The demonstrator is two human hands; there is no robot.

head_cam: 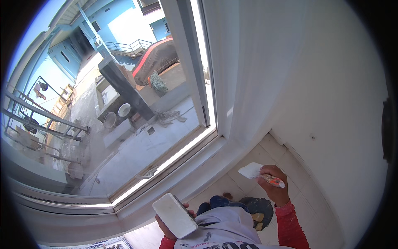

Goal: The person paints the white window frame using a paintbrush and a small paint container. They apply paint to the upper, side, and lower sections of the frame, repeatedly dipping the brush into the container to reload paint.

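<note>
A rectangular container (174, 216) with a white face lies in my left hand (164, 226), with fingers showing at its right edge and the thumb side at its left; what it holds is not plain. My right hand (274, 182) grips a paintbrush (250, 170) whose wide bristles are coated white, while its handle with orange marks sticks out to the right. The brush is above the tiled floor, apart from the window frame and wall. Both forearms wear red sleeves.
An aluminium-framed window (174, 169) fills the left, over a white sill. A white wall (335, 93) rises on the right above floor tiles (264, 149). A dark bag-like item (260, 207) is by my legs. Outside are a pillar (126, 88), buckets (124, 109) and a covered vehicle (158, 57).
</note>
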